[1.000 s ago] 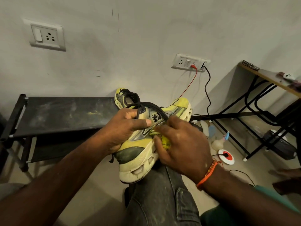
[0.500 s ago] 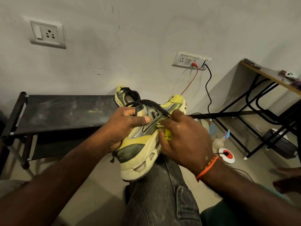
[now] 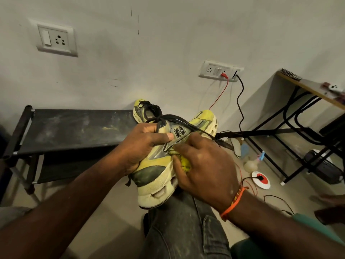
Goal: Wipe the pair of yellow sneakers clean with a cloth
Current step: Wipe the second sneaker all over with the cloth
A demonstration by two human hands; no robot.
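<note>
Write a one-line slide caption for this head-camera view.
Left hand grips a yellow sneaker on the knee while right hand presses a cloth to its side.

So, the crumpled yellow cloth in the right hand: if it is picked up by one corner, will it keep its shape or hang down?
The crumpled yellow cloth probably hangs limp: it is bunched into soft folds under the right hand. It looks light, since the fingers alone pinch it against the yellow sneaker. It is unlikely to slide or roll.
</note>
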